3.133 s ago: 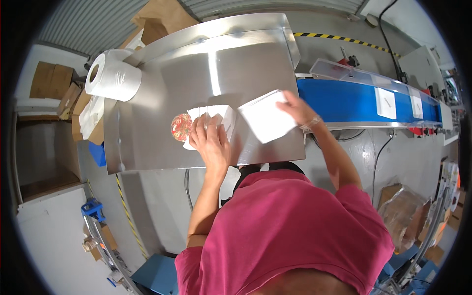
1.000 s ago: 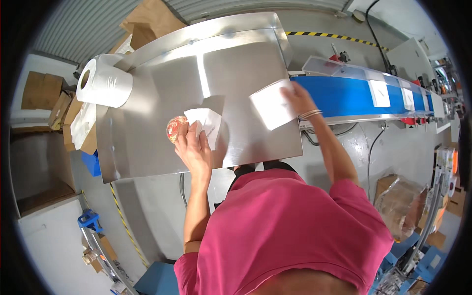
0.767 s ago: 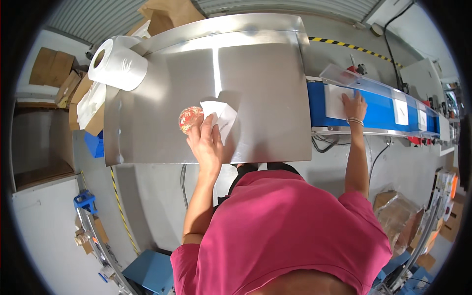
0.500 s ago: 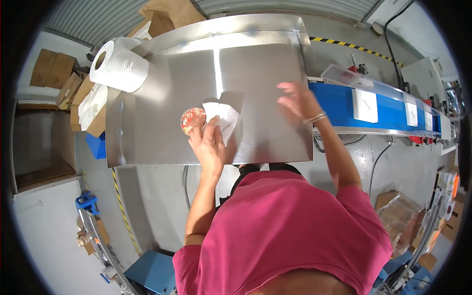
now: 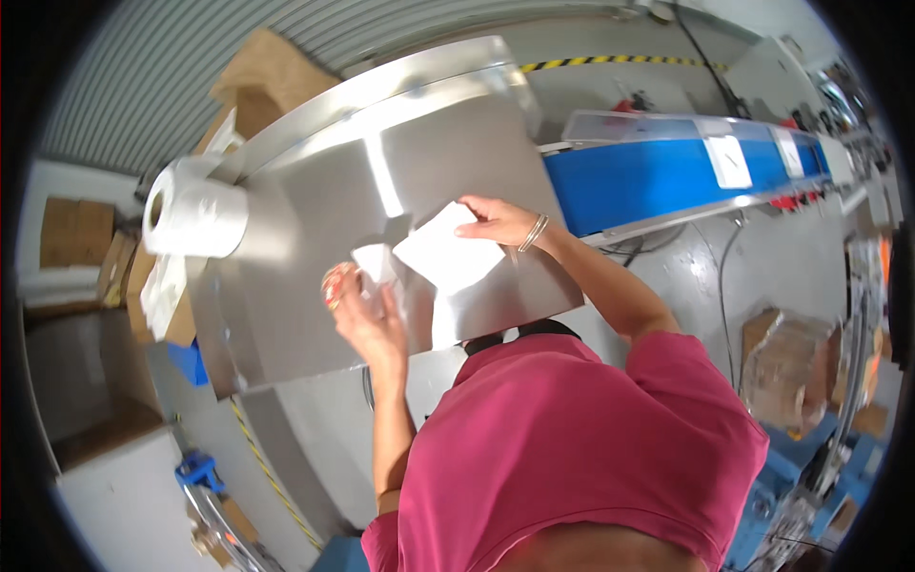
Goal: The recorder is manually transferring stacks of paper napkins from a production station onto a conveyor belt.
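Note:
My left hand [image 5: 370, 329] is slightly blurred over the steel table, fingers curled against a small round thing with a red, pale and gold pattern [image 5: 335, 283]. Its kind is unclear. Close to the thumb and index finger is a small white sheet or pouch [image 5: 374, 259], partly hidden; whether the hand grips it too is unclear. My right hand [image 5: 500, 223], with bracelets at the wrist, pinches the upper right edge of a flat white square packet or sheet [image 5: 450, 253]. That packet is over the table, to the right of the small white piece.
The steel table [image 5: 305, 191] has raised edges, with a large white roll [image 5: 195, 210] at its left. A blue conveyor belt [image 5: 629, 181] with a clear cover runs off to the right, carrying white packets [image 5: 727, 162]. Cardboard boxes [image 5: 176, 315] stand at the left.
My right hand, bare before, came in from the belt side and now holds a white square packet. The belt's nearest packet is gone from its former place. The view has turned.

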